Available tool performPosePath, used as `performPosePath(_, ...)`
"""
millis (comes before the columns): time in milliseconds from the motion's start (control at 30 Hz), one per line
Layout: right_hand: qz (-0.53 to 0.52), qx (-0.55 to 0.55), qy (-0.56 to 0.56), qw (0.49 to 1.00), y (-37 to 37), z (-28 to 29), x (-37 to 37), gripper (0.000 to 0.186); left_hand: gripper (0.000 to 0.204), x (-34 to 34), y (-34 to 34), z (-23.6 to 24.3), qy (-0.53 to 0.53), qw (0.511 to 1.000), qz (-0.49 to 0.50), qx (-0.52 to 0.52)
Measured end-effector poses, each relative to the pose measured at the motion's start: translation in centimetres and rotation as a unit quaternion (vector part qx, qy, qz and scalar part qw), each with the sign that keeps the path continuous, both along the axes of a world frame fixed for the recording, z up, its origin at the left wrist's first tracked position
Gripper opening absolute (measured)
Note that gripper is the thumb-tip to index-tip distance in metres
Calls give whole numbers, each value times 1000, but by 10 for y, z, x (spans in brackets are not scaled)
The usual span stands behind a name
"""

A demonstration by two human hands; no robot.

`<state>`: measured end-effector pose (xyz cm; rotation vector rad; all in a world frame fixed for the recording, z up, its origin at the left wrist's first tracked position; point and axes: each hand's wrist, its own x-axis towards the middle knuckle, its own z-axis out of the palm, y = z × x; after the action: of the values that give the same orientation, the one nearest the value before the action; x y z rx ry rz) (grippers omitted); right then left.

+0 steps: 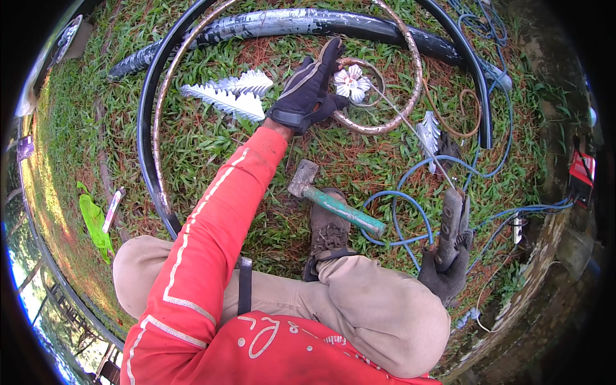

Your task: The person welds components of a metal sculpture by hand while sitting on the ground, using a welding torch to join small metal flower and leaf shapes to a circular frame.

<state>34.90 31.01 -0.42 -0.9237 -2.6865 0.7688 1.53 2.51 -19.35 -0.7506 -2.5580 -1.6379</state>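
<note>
My left hand [308, 86], in a dark glove, reaches forward with its fingers stretched and thumb apart beside a white metal flower [351, 83]. The flower sits within the curl of a bronze-coloured metal scroll [410, 102], and the thumb lies by the curl's edge; whether it touches is unclear. Low on the right, my right hand [450, 269], in a dark grey glove, is closed around a worn welding electrode holder [451, 221]. From its jaw a long thin electrode [410, 125] slants up left, its tip end at the flower.
A green-handled hammer [340, 208] lies by my boot [328, 224]. White metal leaves [231, 96] rest left of my left hand, another leaf [428, 138] right. A black curved bar [149, 128] and thick dark pipe [308, 22] arch beyond. Blue cable [423, 208] loops across the grass.
</note>
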Motion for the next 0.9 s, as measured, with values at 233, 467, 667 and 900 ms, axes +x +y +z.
performPosePath(233,-8,-10,-6,1000,2,-3,3,52,139,1,1,-1,4,1000,11,-12)
performPosePath(467,-11,-37,17,999,10,-10,9,50,137,3,-1,-1,3,1000,12,-21)
performPosePath(667,-17,-47,4,999,4,-6,2,46,127,5,-8,9,-22,999,12,-29)
performPosePath(900,-64,-59,8,996,-12,-2,-13,38,87,25,-43,16,6,988,154,5)
